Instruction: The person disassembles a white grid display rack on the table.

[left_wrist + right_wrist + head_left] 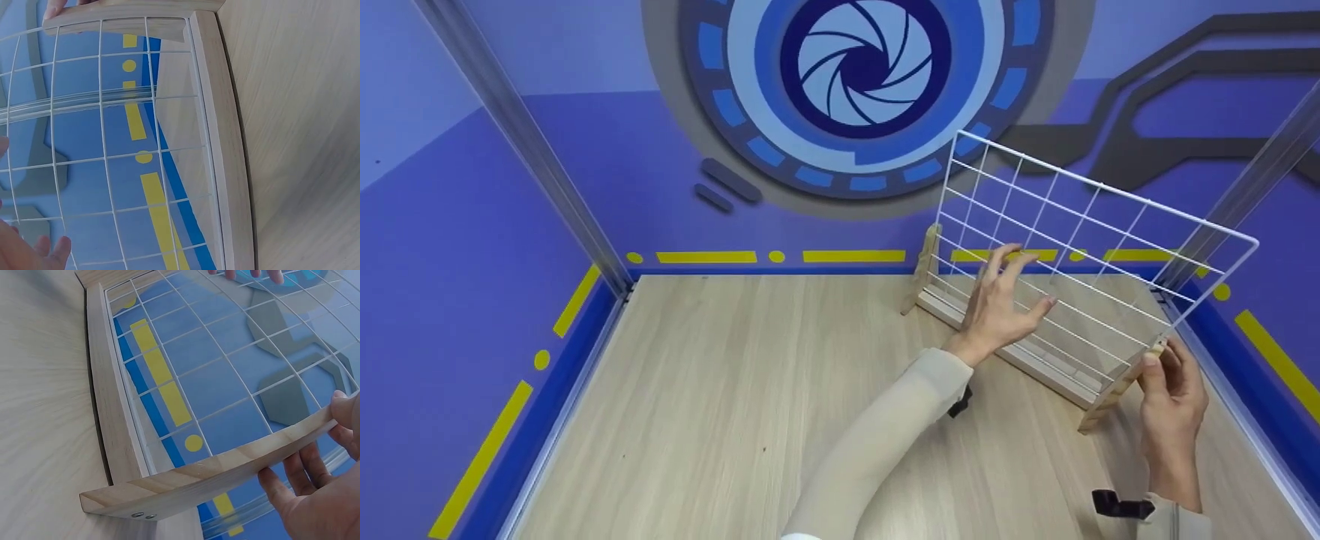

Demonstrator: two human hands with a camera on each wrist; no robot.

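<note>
A white wire grid (1101, 184) leans upright in a wooden frame, made of a bottom bar (1050, 373) and two end pieces. My right hand (1174, 405) grips the upper part of the near end piece (208, 469), thumb on one side and fingers on the other. Two metal screw heads (144, 516) show low on that piece. My left hand (1001, 304) is in front of the grid, its fingers loosely spread and bent, with nothing held. The far end piece (926, 262) stands at the grid's other end, near the back wall.
The rack stands on the right half of a light wood-grain table (720, 397). Blue printed walls (585, 172) enclose the back and sides, with metal posts (532, 142) at the corners. Black wrist mounts (1121, 506) sit below my hands.
</note>
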